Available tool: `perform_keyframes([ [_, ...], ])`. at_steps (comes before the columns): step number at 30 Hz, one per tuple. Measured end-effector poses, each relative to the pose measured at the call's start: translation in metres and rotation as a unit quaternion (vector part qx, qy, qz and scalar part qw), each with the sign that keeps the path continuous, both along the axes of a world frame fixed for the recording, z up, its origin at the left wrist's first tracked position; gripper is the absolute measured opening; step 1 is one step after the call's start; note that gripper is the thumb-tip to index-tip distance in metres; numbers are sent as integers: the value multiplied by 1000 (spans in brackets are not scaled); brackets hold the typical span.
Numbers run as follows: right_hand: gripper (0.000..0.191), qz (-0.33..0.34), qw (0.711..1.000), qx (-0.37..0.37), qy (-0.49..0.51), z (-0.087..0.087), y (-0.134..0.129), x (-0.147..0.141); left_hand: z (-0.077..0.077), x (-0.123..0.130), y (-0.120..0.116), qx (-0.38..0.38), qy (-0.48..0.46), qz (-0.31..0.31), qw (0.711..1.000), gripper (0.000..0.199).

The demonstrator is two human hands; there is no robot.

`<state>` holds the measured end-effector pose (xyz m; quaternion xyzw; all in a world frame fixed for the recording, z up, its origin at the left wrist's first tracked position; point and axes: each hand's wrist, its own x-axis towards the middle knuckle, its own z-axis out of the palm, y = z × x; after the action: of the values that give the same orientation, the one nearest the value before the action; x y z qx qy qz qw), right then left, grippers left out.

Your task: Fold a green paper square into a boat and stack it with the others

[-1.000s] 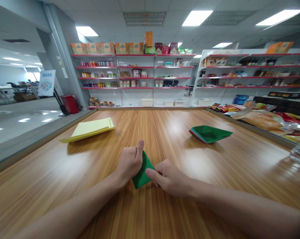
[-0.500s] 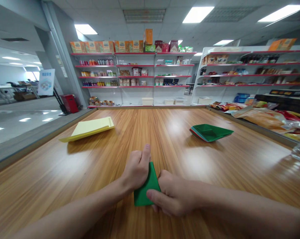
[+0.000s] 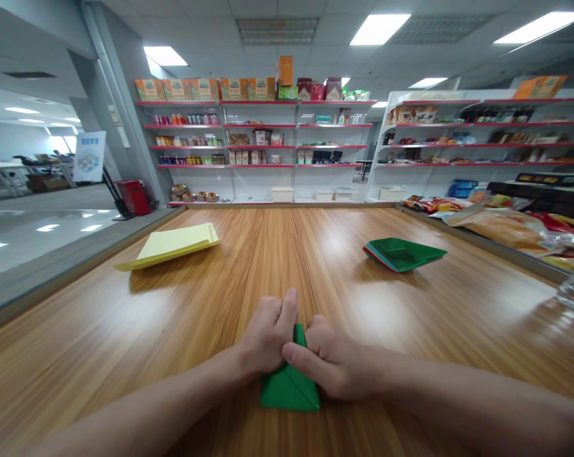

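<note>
Press the fold flat only when the edges agree

Nearest to the person lies the green paper (image 3: pixel 289 390), in front of the body at the middle, with its wide side toward the person and a narrow tip pointing away. A slanting line runs over its lower right part, which I take for a folded edge. The step in hand seems to be the shaping or pressing of a fold.

The right hand (image 3: pixel 337 362) has its grip closed on the right side of the paper, with the thumb laid across the top; its other fingers are mostly hidden. The left hand (image 3: pixel 270 333) has a narrow grip on the upper left side, fingers curled and thumb raised. How firmly each one pinches, I cannot tell.

To do this well, in my judgement, one hand should hold the layers without slipping while the other slides along the fold from the tip outward. Light pressure first, then firm, against the tabletop (image 3: pixel 248 285), would give a sharp crease. The thumbs are very close together, so the tip may be crumpled.

Farther away, a yellow paper stack (image 3: pixel 177 244) lies on the left and a green-topped stack (image 3: pixel 405 254) on the right, both well apart from the hands.
</note>
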<state>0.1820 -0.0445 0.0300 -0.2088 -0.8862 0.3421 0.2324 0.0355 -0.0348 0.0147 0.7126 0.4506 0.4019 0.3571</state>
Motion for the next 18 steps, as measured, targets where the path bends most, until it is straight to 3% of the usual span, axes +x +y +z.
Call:
perform_keyframes([
  [2, 44, 47, 998, 49, 12, -1, -1, 1, 0, 2, -6, -36, -29, -55, 997, 54],
  [4, 45, 42, 998, 50, 13, -2, -2, 1, 0, 3, -7, -49, -49, -56, 996, 55],
  [8, 50, -94, 993, -54, 40, -9, 6, -3, -1, 2, 5, -36, -85, 84, 992, 56],
  [10, 52, -169, 981, -61, 70, -14, 12, -3, -2, 1, 13, -41, -93, 137, 985, 57],
  [15, 51, -267, 956, -62, 108, -23, 25, 1, -8, -6, 27, -69, -55, 152, 984, 62],
  [18, 53, -242, 955, -105, 131, -22, 29, 2, -11, -10, 30, -57, -35, 146, 987, 64],
])
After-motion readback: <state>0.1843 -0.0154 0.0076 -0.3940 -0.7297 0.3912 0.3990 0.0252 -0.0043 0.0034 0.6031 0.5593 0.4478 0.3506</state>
